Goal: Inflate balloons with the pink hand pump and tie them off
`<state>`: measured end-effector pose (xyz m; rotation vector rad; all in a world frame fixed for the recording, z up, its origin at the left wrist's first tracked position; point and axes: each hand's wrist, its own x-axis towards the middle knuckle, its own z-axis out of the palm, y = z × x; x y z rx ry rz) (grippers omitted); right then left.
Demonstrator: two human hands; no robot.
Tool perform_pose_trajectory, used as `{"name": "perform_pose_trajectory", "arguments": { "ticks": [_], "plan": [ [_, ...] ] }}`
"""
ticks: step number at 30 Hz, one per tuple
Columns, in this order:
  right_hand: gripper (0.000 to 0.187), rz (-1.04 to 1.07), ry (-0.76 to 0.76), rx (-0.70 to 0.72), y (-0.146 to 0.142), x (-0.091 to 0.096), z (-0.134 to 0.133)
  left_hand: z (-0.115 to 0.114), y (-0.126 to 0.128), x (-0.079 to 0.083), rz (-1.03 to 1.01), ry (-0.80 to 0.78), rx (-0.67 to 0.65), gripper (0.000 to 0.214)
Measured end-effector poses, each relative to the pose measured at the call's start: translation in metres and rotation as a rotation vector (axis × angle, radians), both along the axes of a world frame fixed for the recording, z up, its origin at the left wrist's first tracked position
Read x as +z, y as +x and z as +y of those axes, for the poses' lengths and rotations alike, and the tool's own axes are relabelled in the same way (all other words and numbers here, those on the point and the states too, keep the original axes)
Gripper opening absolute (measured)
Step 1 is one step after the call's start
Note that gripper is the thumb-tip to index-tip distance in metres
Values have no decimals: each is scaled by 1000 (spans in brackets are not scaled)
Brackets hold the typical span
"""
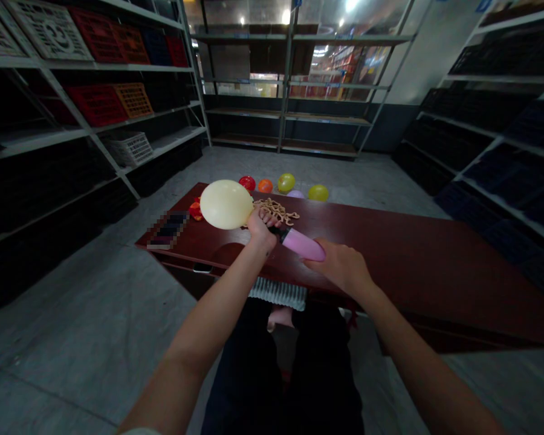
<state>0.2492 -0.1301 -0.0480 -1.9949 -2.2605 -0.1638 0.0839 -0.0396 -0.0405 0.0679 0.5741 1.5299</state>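
Just beyond hands (343, 266) tight on cream balloon (225, 204) and pink pump (301, 244), a tan tangled heap (278, 210)

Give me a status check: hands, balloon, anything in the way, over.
Left hand closed at base of balloon, right hand gripping pump. Balloon inflated, neck hidden. Tan pile just beyond left hand; nothing evidently blocking pump.

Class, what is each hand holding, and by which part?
Left hand: the pale balloon, at its neck end. Right hand: the pump, by its pink end.
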Motion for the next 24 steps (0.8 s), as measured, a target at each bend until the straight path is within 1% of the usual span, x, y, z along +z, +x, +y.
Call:
{"name": "perform_pose_trajectory", "arguments": {
  "ticks": [3, 5, 7, 11, 14, 16, 18, 21, 24],
  "plan": [
    [47, -24, 124, 35, 2, -15, -1, 14, -12, -1, 48, -21, -7, 40],
    [47, -68, 211, 54, 9, -23, -3, 22, -22, -2, 46, -17, 3, 40],
    [47, -127, 261, 72, 20, -28, -6, 28, -33, -1, 32, -16, 28, 41],
    [48, -214, 312, 99, 48, -31, -12, 35, -57, 5, 32, -30, 76, 41],
    [48, -231, 340, 108, 60, -30, -15, 36, -67, 10, 32, -23, 61, 43],
    [47, -193, 328, 94, 62, -26, -15, 35, -68, 12, 28, 15, 67, 44],
    [46, -127, 281, 62, 59, -22, -15, 32, -66, 14, 25, 47, 109, 45],
    [46, -8, 133, 21, 49, -16, -12, 24, -57, 19, 39, 81, 145, 46],
    [43, 228, -31, 56, 36, -12, -7, 14, -42, 28, 78, 152, 110, 48]
  ]
}}
